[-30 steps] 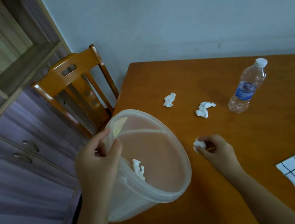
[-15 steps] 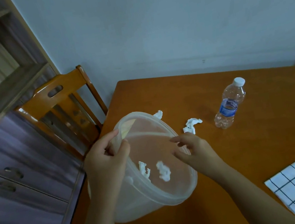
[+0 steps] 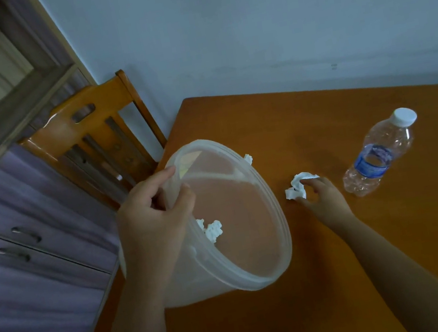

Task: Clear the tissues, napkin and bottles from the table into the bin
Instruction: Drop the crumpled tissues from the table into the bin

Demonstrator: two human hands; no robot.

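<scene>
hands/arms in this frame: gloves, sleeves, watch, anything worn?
Nothing worn that shows. The left hand and right hand are bare, with no gloves, rings or markings visible. Both forearms are uncovered down to the frame's bottom edge: no sleeves, watch or bands in view.

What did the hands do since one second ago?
The right hand dropped one tissue into the bin, then reached out to the next crumpled tissue on the table. The left hand kept holding the bin's rim; the bottle stayed put.
</scene>
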